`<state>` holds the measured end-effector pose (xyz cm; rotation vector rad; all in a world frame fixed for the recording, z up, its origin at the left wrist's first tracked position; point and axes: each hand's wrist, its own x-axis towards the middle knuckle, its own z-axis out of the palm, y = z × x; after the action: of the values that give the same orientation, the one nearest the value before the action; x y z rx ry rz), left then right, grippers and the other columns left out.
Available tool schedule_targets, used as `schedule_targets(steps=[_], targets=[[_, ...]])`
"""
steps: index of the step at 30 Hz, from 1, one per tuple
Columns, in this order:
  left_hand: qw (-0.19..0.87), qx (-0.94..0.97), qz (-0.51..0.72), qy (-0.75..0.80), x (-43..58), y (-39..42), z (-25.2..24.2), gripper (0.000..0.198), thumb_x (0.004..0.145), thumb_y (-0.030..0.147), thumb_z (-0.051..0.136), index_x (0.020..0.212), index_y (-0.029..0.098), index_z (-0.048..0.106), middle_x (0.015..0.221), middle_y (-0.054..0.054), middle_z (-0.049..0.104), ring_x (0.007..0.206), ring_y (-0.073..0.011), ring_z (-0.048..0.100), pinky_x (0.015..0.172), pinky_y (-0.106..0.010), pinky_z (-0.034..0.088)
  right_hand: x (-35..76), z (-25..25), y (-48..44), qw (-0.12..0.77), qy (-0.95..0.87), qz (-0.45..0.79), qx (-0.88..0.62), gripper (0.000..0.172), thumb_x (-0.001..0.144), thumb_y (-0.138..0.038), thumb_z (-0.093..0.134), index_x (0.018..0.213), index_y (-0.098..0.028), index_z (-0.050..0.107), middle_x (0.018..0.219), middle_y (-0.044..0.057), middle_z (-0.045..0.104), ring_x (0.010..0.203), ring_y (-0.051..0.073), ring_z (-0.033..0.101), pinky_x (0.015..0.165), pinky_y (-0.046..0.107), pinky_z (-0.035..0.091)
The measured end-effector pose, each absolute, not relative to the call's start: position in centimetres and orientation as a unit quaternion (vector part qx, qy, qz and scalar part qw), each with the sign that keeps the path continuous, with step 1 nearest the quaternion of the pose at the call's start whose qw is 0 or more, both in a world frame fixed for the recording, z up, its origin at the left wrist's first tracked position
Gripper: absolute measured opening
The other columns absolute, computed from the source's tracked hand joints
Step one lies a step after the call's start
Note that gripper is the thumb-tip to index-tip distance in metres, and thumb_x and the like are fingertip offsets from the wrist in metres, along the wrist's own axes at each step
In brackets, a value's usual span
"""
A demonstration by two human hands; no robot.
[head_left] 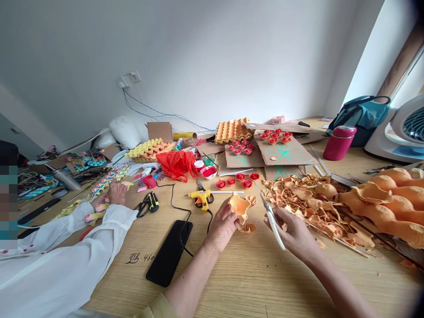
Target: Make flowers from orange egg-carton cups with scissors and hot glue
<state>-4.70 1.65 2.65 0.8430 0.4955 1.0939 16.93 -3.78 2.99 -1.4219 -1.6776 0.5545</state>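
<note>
The table [251, 274] nearest the camera is bare wood, with both forearms crossing it. The left hand [222, 225] has fingers and thumb closed on an orange piece [240, 206] of pulp carton, lobed like a flower, held up off the table just in front of the person. The right hand [296, 234] is wrapped round the white handles of the scissors [273, 221]; whether the blades are parted I cannot tell. The scissors' long axis runs from lower right up and away to the left, so the tip sits just right of the piece, near it but apart. The piece thus lies left of the blades, in the left hand, with the right hand close beside it. A phone [170, 251] lies left of the left hand, a glue gun [201, 198] beyond it, red roses [236, 180] farther back, and a scrap heap [311, 198] to the right. A co-worker's sleeve [66, 256] rests at far left
</note>
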Motion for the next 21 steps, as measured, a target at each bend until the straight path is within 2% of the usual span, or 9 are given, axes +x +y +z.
schedule_targets(steps=[2,5,10,13,17,21], targets=[[0.722,0.380,0.527,0.238,-4.7,1.7,2.7,0.055,0.070,0.027,0.088,0.119,0.026,0.065,0.116,-0.002,0.067,0.094,-0.0129,0.065,0.077,-0.023,0.050,16.6,2.9,-3.8,0.405,-0.685,0.216,-0.567,0.035,0.093,-0.050,0.056,0.072,-0.023,0.050,0.064,-0.003,0.049,0.060,0.015,0.043,0.056,0.027,0.037],[0.704,0.390,0.544,0.236,-4.7,1.7,2.8,0.054,0.071,0.025,0.087,0.119,0.028,0.063,0.116,-0.001,0.067,0.091,-0.0117,0.064,0.078,-0.024,0.050,16.2,2.8,-3.9,0.377,-0.704,0.210,-0.564,0.033,0.094,-0.049,0.054,0.074,-0.023,0.052,0.064,-0.002,0.050,0.059,0.015,0.044,0.055,0.027,0.037],[0.714,0.383,0.540,0.227,-4.7,1.4,3.5,0.052,0.070,0.025,0.088,0.116,0.026,0.062,0.117,-0.003,0.069,0.099,-0.0173,0.068,0.085,-0.029,0.052,15.9,2.8,-4.0,0.360,-0.712,0.203,-0.568,0.033,0.095,-0.047,0.050,0.075,-0.022,0.050,0.065,-0.003,0.050,0.059,0.015,0.045,0.056,0.027,0.038],[0.756,0.352,0.510,0.212,-4.8,1.4,4.0,0.049,0.071,0.027,0.088,0.113,0.020,0.063,0.117,-0.007,0.071,0.106,-0.0215,0.071,0.083,-0.026,0.053,15.9,2.8,-4.0,0.357,-0.713,0.205,-0.567,0.034,0.097,-0.048,0.048,0.074,-0.023,0.048,0.066,-0.003,0.049,0.060,0.014,0.045,0.057,0.027,0.038],[0.785,0.333,0.486,0.189,-5.0,1.4,4.1,0.051,0.074,0.034,0.087,0.114,0.015,0.064,0.117,-0.013,0.072,0.106,-0.0222,0.072,0.079,-0.023,0.055,15.9,2.6,-4.0,0.352,-0.716,0.212,-0.564,0.034,0.097,-0.049,0.048,0.075,-0.023,0.047,0.067,-0.002,0.050,0.061,0.015,0.046,0.058,0.027,0.038],[0.753,0.368,0.509,0.198,-4.8,1.4,3.8,0.047,0.075,0.029,0.086,0.115,0.020,0.064,0.118,-0.009,0.072,0.105,-0.0222,0.072,0.084,-0.028,0.056,15.9,2.6,-4.0,0.351,-0.716,0.216,-0.564,0.035,0.097,-0.050,0.047,0.075,-0.023,0.047,0.067,-0.002,0.049,0.061,0.015,0.045,0.059,0.028,0.038]])
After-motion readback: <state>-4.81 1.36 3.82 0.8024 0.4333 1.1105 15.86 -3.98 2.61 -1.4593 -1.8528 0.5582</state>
